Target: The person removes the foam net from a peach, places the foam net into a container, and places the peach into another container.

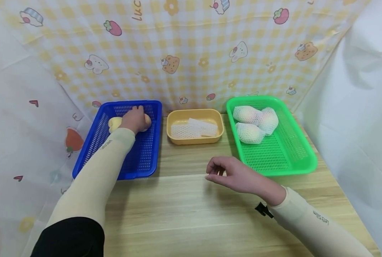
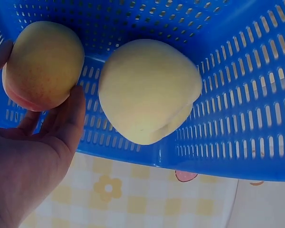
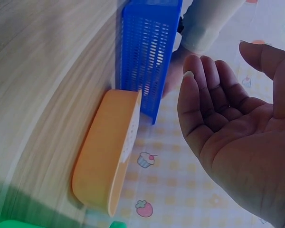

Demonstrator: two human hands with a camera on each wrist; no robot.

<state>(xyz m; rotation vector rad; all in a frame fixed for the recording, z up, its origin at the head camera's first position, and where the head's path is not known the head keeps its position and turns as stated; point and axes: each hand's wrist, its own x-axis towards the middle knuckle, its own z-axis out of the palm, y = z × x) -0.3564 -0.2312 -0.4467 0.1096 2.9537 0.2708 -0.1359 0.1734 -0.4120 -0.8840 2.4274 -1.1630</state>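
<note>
Fingers (image 2: 74, 114) curl round a peach (image 2: 45, 64), left hand (image 1: 134, 119) apparently palm-down.

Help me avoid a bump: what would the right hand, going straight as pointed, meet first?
Likely the right side of the blue basket, though the right hand might pass above it; depth is unclear.

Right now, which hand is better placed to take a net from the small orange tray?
Probably the right hand: it holds nothing and is near the orange tray, while the left hand holds a peach in the blue basket.
</note>
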